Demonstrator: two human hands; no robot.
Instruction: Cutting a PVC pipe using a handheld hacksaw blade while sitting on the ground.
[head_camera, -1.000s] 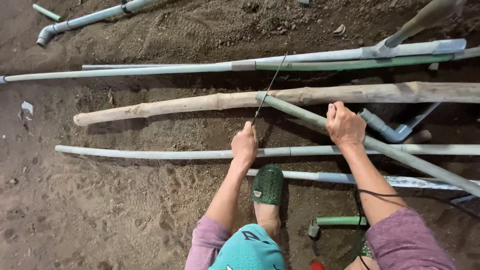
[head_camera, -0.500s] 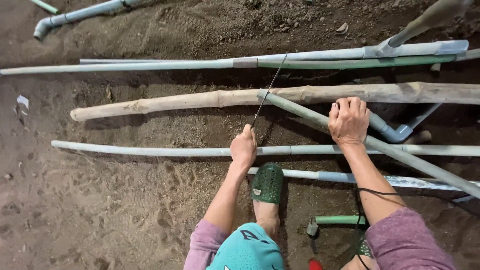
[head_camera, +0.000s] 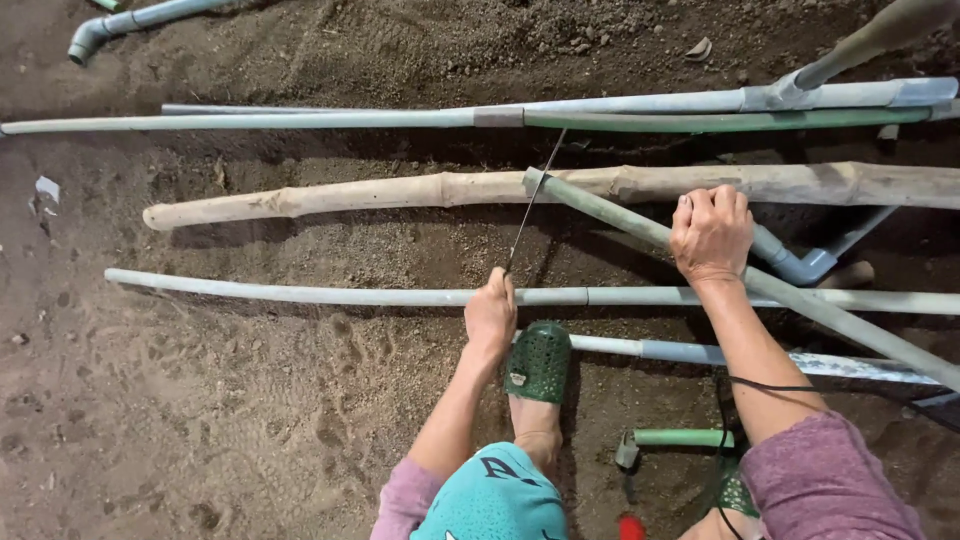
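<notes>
Fingers of our left hand (head_camera: 490, 315) pinch a thin saw blade (head_camera: 532, 203) against the slanted green pipe (head_camera: 610, 213); our right hand (head_camera: 711, 233) clasps that pipe.

Wooden pole (head_camera: 400, 192), grey elbow pipe (head_camera: 130, 20) and paper scrap (head_camera: 46, 188) lie on soil (head_camera: 200, 400).

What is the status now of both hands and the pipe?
Left hand grips thin saw blade. Right hand presses down diagonal grey-green pipe. Blade meets pipe end at wooden pole. Nothing blocking.
</notes>
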